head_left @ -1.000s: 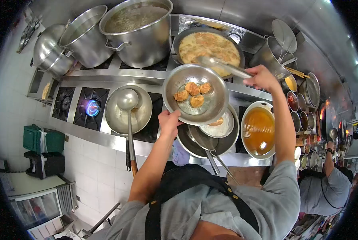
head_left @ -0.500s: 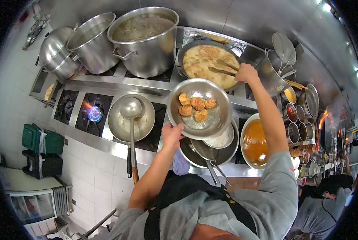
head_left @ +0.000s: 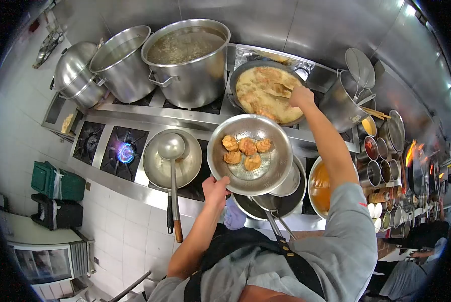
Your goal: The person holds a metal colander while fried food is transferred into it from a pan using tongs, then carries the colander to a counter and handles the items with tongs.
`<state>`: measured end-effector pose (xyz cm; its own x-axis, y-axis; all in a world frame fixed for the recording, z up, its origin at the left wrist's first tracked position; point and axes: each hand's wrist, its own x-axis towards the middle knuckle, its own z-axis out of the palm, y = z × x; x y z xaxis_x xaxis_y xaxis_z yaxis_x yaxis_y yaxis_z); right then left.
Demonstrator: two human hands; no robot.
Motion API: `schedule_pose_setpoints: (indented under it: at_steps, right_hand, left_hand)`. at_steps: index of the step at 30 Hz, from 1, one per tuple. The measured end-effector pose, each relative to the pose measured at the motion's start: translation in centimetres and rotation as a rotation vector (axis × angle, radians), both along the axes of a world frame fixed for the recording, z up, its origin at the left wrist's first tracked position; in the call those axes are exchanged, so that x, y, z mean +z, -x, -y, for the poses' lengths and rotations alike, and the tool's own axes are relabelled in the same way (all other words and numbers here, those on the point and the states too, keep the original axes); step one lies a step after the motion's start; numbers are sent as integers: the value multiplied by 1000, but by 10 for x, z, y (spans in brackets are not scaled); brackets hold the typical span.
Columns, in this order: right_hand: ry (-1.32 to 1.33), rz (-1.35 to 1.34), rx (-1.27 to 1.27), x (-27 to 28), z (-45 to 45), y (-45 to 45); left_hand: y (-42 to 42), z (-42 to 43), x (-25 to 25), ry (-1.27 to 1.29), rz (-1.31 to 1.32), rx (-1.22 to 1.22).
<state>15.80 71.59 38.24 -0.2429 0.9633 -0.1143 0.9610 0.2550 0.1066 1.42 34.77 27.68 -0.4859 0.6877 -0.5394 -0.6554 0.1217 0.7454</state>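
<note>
My left hand (head_left: 216, 191) is closed on the rim of a round metal bowl (head_left: 270, 176), held over the front of the stove. Several browned fried pieces (head_left: 247, 146) lie in that bowl. My right hand (head_left: 302, 97) is closed on metal tongs (head_left: 281, 90), whose tips reach into a dark wok of bubbling oil (head_left: 260, 83) on the back burner. Whether the tongs grip a piece cannot be made out. Partly under the bowl are a pan (head_left: 255, 212) and a strainer (head_left: 268, 202).
Large stockpots (head_left: 185, 70) stand at the back left. A wok with a ladle (head_left: 157, 173) sits beside a lit burner (head_left: 125, 152). To the right are an orange-liquid tub (head_left: 320, 189), a pot with strainers (head_left: 338, 105) and sauce containers (head_left: 370, 147). Another person's sleeve (head_left: 404, 279) shows far right.
The tongs swung from beside the wok into the oil with my right hand. The number of pieces in the bowl rose by one. The view shifted, so the stove appears lower.
</note>
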Motion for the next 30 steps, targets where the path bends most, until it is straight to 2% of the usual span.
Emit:
schedule_pose_setpoints:
  at_steps: [5,7,13,17,19,22,28,30]
  right_hand:
    - [-88,-68,29,-39,-17,4]
    - [-123,-94,24,-36,-15,11]
    - [37,-56,44,-25,-31,8]
    - [2,-1,43,-10,-26,5]
    - [23,11,7,-8,-24,2]
    - [125,-106,4,-18,-30,3]
    - [161,-29,136,-16,-17,-5]
    - [206,-29,101,-6,-5,-6]
  left_hand:
    - [-2,5,9,-9,14,-13]
    - [-2,3,15,18,-15,-32]
    - [-3,8,10,20,10,-18]
    - [2,10,-9,19,-14,-30]
    - [1,9,-5,28,-6,-22]
    - [0,7,2,29,-2,-37]
    - [-4,7,6,4,15,-25]
    - [-5,6,6,4,22,-42]
